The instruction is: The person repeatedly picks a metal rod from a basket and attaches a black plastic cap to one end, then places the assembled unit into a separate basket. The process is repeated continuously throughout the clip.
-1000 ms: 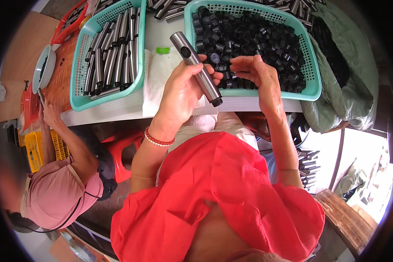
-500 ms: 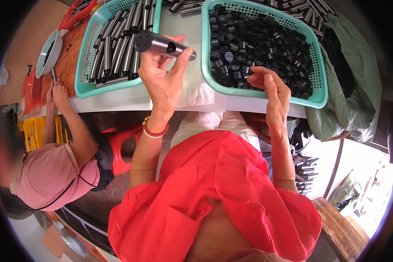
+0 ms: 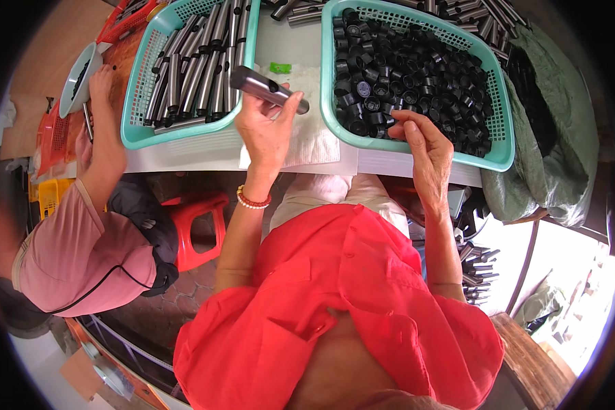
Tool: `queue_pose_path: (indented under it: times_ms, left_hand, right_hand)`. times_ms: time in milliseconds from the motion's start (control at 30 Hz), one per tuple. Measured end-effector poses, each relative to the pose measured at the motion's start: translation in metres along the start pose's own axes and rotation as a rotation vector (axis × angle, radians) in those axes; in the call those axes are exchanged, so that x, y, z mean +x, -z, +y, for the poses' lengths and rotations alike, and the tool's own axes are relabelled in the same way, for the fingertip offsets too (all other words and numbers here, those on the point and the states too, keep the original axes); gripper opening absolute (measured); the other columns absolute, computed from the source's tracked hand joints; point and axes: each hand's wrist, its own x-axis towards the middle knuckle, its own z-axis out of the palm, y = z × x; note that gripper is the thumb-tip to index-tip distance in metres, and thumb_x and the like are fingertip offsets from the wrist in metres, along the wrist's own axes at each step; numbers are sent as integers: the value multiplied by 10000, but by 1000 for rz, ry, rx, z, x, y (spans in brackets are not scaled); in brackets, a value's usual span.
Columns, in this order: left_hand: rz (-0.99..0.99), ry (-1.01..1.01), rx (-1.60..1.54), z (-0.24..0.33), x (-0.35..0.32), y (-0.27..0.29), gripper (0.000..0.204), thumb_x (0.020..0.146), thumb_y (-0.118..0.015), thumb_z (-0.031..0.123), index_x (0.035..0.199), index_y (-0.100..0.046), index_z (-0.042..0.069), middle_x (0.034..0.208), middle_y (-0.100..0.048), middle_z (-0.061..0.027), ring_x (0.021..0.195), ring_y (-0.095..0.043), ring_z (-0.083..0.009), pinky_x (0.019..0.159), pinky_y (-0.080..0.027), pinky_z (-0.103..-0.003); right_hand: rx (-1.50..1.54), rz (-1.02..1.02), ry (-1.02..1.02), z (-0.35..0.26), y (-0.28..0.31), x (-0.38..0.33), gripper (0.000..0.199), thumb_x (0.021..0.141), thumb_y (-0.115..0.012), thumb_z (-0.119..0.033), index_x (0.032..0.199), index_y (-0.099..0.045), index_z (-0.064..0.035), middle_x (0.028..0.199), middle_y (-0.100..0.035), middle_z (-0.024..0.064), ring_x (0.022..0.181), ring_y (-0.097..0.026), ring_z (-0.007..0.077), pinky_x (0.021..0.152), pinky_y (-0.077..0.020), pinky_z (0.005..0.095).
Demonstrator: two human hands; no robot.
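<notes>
The left hand [image 3: 266, 130] pinches a dark metal tube [image 3: 268, 89], tilted above the white cloth [image 3: 318, 140] on the counter [image 3: 184, 154]. The right hand [image 3: 424, 140], grip pressed together on a black cap [image 3: 393, 127], rests on the turquoise basket [image 3: 417, 154] of caps. A small green label [image 3: 280, 67] lies beyond the cloth, between the baskets.

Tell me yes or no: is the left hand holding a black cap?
No, the left hand grips a grey metal tube above the white cloth, not a cap.
</notes>
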Motion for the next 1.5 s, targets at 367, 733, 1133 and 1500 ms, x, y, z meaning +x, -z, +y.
queue_pose_path:
  times_ms: [367, 733, 1133, 1500]
  left_hand:
    - [13, 209, -417, 53, 11, 20, 359, 719, -783, 51, 958, -516, 20, 782, -602, -36, 668, -603, -95, 577, -522, -224]
    - [-14, 302, -469, 47, 12, 22, 340, 754, -766, 132, 959, -518, 23, 803, -611, -65, 712, -653, -164, 630, -578, -291]
    - [-298, 286, -821, 50, 9, 28, 307, 869, -629, 111, 1134, -505, 20, 1012, -642, -201, 936, -652, -309, 804, -566, -397]
    - [-517, 250, -926, 51, 9, 31, 463, 849, -666, 174, 1225, -454, 6, 1190, -554, -194, 1146, -542, -316, 989, -450, -458]
  right_hand:
    - [-94, -16, 117, 8, -4, 1, 169, 878, -558, -70, 968, -661, 30, 783, -614, 92, 726, -583, 144, 677, -452, 259]
    - [-134, 30, 239, 0, -9, -2, 160, 839, -598, -27, 982, -651, 21, 854, -620, 114, 772, -605, 183, 715, -468, 273]
    - [549, -223, -55, -22, -60, -14, 438, 774, -728, -37, 1123, -465, -3, 977, -597, 112, 954, -612, 174, 860, -503, 301]
    - [429, -15, 232, -21, -74, -18, 289, 759, -720, 25, 1008, -573, 14, 956, -624, 106, 872, -630, 156, 766, -535, 286]
